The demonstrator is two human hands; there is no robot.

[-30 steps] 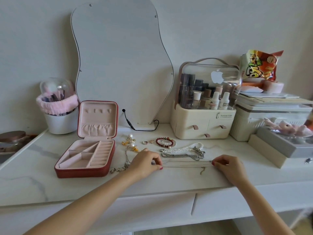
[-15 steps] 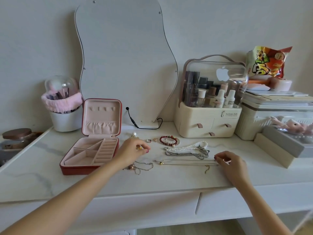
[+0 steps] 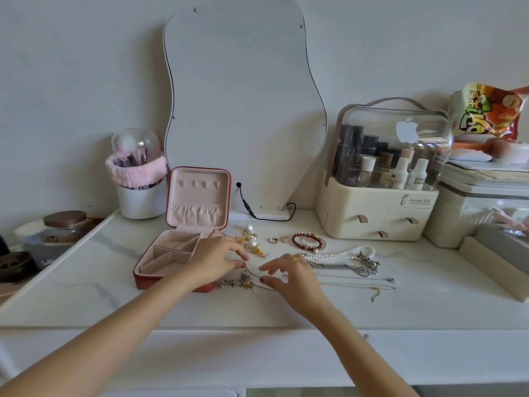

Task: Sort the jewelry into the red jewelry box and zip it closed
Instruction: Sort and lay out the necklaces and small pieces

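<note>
We see the red jewelry box point(image 3: 183, 247) lying open on the white tabletop point(image 3: 86, 282), lid upright. Our left hand point(image 3: 213, 259) and right hand point(image 3: 289, 275) hover beside it over a tangled gold necklace point(image 3: 243, 282), fingers loosely spread; whether either pinches the chain we cannot tell. Pearl earrings point(image 3: 252, 242), rings point(image 3: 277, 239), a red bead bracelet point(image 3: 306, 242) and a pearl necklace point(image 3: 340, 255) lie nearby.

The left hand point(image 3: 213, 260) covers the near right corner of the red jewelry box point(image 3: 174, 259), hiding its ring rows. Under the right hand point(image 3: 289, 277), whose fingertips blur, the thin chains point(image 3: 355, 283) vanish. The snack bag point(image 3: 491, 113) is cut by the right edge.
</note>
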